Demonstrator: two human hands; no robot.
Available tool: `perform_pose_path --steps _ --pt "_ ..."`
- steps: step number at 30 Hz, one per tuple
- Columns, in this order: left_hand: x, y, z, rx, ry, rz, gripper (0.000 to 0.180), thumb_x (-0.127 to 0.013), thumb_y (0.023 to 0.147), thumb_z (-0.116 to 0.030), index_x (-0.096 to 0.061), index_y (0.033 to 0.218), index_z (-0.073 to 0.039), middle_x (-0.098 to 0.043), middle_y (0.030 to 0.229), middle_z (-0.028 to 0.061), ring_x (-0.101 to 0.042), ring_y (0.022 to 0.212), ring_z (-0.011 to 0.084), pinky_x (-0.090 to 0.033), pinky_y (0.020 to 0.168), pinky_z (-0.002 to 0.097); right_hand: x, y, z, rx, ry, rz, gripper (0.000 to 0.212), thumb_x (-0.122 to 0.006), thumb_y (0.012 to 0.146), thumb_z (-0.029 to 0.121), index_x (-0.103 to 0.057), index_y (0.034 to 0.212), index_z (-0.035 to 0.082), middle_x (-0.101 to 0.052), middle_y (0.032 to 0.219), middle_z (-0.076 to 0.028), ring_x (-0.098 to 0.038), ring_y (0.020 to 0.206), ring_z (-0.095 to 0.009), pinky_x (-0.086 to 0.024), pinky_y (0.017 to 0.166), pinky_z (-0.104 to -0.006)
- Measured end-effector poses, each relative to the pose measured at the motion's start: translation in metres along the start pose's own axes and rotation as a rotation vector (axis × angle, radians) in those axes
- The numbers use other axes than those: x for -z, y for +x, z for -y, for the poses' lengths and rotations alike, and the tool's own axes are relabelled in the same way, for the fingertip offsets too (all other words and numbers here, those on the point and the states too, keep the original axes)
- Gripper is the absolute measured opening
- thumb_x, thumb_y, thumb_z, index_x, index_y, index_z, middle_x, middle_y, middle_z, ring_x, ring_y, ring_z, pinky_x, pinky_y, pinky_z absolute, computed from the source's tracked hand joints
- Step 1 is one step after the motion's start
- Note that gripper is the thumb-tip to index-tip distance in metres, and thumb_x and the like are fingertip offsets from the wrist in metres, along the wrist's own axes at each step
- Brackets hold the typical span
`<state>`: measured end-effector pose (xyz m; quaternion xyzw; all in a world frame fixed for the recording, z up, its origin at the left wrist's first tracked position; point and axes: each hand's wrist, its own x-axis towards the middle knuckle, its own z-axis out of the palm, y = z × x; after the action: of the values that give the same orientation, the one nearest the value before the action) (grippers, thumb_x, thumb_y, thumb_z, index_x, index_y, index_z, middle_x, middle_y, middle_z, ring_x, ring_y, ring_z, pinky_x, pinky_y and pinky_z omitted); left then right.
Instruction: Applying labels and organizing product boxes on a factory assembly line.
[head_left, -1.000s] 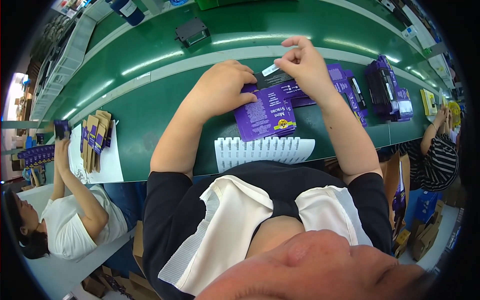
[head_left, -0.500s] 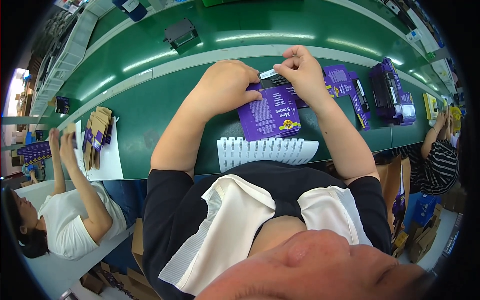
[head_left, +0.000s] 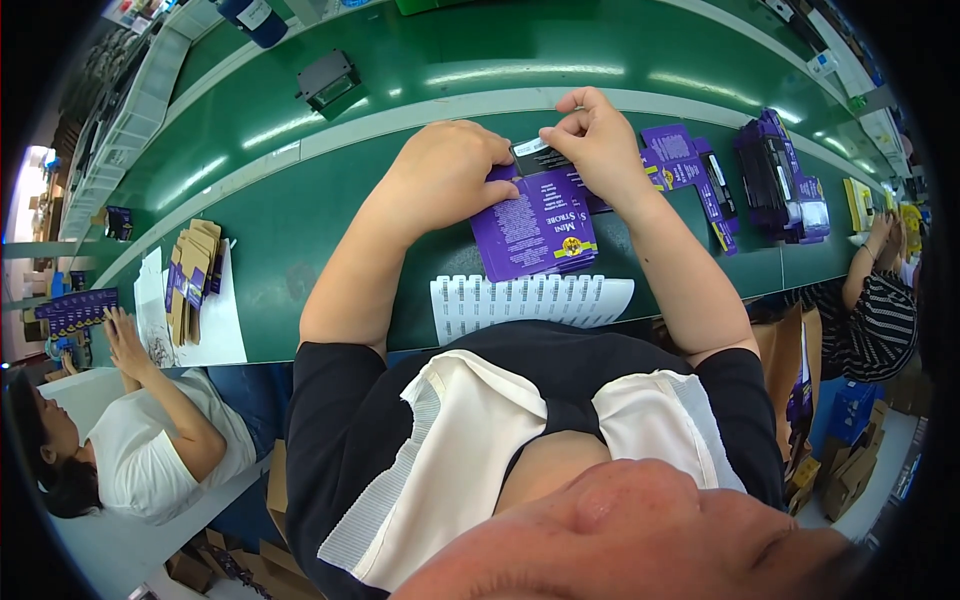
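A stack of flat purple printed cartons [head_left: 535,225] lies in front of me, with a black panel at its far end. My left hand [head_left: 445,175] is closed on the left edge of the cartons, its thumb lying on top. On the black panel is a small white label [head_left: 530,147]. My right hand [head_left: 600,150] pinches at the label's right end, thumb and index finger together and the other fingers curled above. A white sheet of small labels [head_left: 530,302] lies between the cartons and my body.
To the right are more purple cartons [head_left: 672,158] and a taller carton pile [head_left: 780,180]. Brown-and-purple folded cartons [head_left: 195,270] lie on paper at left. A black box-shaped device [head_left: 328,80] and blue bottle [head_left: 255,20] stand beyond the pale rail. Co-workers sit on both sides.
The black device has shifted left along the far green surface. The left co-worker's hands have come down to the purple cartons there. My hands hold nearly the same pose at the label.
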<state>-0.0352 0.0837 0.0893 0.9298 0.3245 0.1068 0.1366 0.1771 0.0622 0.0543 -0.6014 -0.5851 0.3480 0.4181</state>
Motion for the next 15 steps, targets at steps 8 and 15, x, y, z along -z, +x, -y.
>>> perform_pose_path --steps 8,15 --pt "-0.008 0.0 -0.001 -0.049 0.047 -0.08 0.031 -0.071 0.079 -0.021 -0.072 0.104 -0.004 -0.069 0.102 0.008 -0.063 0.092 0.0268 -0.05 0.085 0.0351 0.0 0.002 -0.006 0.015 -0.041 0.018 0.026 -0.067 0.085 0.006 -0.055 0.107 0.001 -0.062 0.068 -0.002 -0.054 0.058 -0.01 -0.043 0.057 -0.0226" --pt "-0.016 0.003 -0.004 -0.041 0.093 -0.079 0.03 -0.065 0.081 -0.015 -0.071 0.108 -0.003 -0.065 0.104 0.0089 -0.059 0.094 0.0261 -0.049 0.088 0.0334 0.001 0.0 -0.006 0.043 -0.107 0.017 0.024 -0.065 0.086 0.007 -0.055 0.108 0.001 -0.063 0.069 -0.003 -0.058 0.059 -0.013 -0.047 0.057 -0.0263"
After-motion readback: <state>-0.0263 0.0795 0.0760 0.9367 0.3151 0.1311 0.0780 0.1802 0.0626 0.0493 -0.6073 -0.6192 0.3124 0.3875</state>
